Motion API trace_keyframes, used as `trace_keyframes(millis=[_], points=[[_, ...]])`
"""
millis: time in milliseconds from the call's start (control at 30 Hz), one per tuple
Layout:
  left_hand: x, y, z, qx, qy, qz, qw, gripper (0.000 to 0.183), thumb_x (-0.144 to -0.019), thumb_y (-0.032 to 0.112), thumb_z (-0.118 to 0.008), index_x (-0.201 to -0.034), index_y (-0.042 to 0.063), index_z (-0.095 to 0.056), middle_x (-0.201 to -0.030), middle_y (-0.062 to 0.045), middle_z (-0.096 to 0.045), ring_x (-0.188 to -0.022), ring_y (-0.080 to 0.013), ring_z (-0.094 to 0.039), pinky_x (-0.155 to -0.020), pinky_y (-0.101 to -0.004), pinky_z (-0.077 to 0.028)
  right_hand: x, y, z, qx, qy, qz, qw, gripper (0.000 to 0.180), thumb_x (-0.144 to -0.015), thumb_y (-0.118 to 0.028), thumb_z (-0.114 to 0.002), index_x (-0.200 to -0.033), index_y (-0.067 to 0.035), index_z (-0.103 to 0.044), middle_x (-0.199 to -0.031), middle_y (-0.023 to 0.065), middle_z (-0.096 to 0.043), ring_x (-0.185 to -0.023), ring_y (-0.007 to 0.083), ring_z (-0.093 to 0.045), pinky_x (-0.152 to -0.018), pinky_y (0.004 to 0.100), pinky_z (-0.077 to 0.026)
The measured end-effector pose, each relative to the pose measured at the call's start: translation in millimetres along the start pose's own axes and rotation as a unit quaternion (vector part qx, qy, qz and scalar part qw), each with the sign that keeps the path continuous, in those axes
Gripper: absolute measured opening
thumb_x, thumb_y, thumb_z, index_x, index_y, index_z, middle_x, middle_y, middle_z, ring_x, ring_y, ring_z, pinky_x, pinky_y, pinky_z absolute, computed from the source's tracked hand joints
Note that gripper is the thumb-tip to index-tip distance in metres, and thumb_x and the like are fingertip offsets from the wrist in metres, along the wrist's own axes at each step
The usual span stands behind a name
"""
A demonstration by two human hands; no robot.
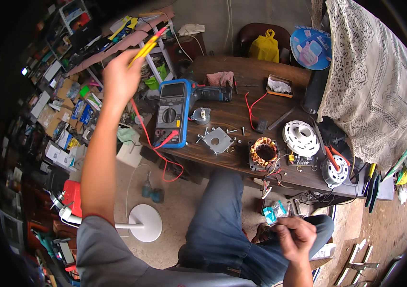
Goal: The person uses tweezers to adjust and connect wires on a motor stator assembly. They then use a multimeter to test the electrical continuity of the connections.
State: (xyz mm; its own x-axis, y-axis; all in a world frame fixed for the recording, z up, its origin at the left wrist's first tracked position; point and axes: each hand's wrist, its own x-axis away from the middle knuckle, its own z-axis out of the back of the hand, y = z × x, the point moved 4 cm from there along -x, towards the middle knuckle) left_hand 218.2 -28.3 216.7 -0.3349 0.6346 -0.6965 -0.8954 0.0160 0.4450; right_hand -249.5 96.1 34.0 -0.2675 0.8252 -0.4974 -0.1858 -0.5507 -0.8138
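My left hand [122, 77] is raised beyond the table's left end, gripping a yellow-and-red pen-like test probe [146, 48]. A red lead [142, 120] hangs from near that wrist and loops back toward a blue-cased digital multimeter [169, 113], where a red plug is fitted. Over my right knee is my right hand [298, 235], its fingers curled; whether they pinch something small is unclear. Before me lie a copper-wound stator [263, 152], a white motor part [301, 138], a square metal plate [217, 140] among loose screws, and a small round motor [201, 115].
A cordless power tool [210, 94] lies behind the multimeter. Orange-handled pliers [334, 158] rest over a grey motor end cover [335, 174]. A black component [261, 126] has red wires. Lace cloth [372, 71] drapes at right; a white lamp base [145, 222] lies at left.
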Motion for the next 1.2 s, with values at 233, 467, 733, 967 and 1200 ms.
trace_keyframes(millis=[233, 467, 733, 967, 1200], points=[[227.0, 95.0, 40.3, 0.117, -0.088, -0.114, 0.983, 0.024, -0.09, 0.0, -0.073, -0.114, -0.003, -0.069, -0.09, -0.012, -0.07, -0.069, -0.023, -0.068, -0.061, -0.0332, -0.055, -22.2, -25.7, -145.6, -0.465, -0.11, -0.127, 0.869, 0.081, -0.098, -0.031, -0.074, -0.157, 0.004, -0.031, -0.149, 0.019, -0.052, -0.129, 0.0249, -0.056, -0.114, 0.0389, -0.041], [246.1, 89.1, 11.4, 0.278, -0.297, -0.169, 0.898, 0.015, -0.082, 0.008, -0.08, -0.094, 0.003, -0.073, -0.096, -0.01, -0.071, -0.088, -0.028, -0.071, -0.075, -0.0392, -0.058, 0.7, 1.0, -151.4, -0.532, 0.084, -0.299, 0.788, 0.043, -0.112, -0.033, -0.044, -0.107, 0.004, -0.064, -0.096, 0.0222, -0.073, -0.079, 0.0281, -0.072, -0.076, 0.038, -0.06], [122.5, -51.8, -53.4, 0.084, -0.1, 0.014, 0.991, 0.026, -0.084, 0.018, -0.083, -0.1, -0.001, -0.075, -0.09, -0.012, -0.068, -0.076, -0.0218, -0.067, -0.07, -0.034, -0.054, 54.1, 12.2, -100.9, -0.512, 0.087, -0.278, 0.808, 0.035, -0.111, -0.031, -0.042, -0.102, 0.0, -0.054, -0.075, 0.0223, -0.065, -0.053, 0.0304, -0.062, -0.053, 0.0412, -0.057], [127.3, -52.6, -63.7, 0.064, -0.095, -0.063, 0.991, 0.017, -0.089, 0.008, -0.076, -0.101, -0.003, -0.072, -0.097, -0.015, -0.07, -0.085, -0.0293, -0.072, -0.076, -0.0377, -0.059, 67.3, 24.7, -85.5, -0.44, 0.142, -0.333, 0.822, 0.036, -0.109, -0.038, -0.047, -0.099, -0.004, -0.054, -0.07, 0.0168, -0.062, -0.043, 0.0218, -0.053, -0.041, 0.0365, -0.05], [121.4, -50.0, -63.0, 0.065, -0.128, -0.136, 0.98, 0.015, -0.09, 0.0, -0.069, -0.105, -0.002, -0.068, -0.1, -0.017, -0.068, -0.086, -0.0353, -0.07, -0.075, -0.0407, -0.057, 61.1, 26.8, -86.5, -0.449, 0.093, -0.308, 0.834, 0.038, -0.111, -0.039, -0.044, -0.107, -0.002, -0.053, -0.07, 0.0162, -0.061, -0.035, 0.0135, -0.04, -0.032, 0.0277, -0.038]])
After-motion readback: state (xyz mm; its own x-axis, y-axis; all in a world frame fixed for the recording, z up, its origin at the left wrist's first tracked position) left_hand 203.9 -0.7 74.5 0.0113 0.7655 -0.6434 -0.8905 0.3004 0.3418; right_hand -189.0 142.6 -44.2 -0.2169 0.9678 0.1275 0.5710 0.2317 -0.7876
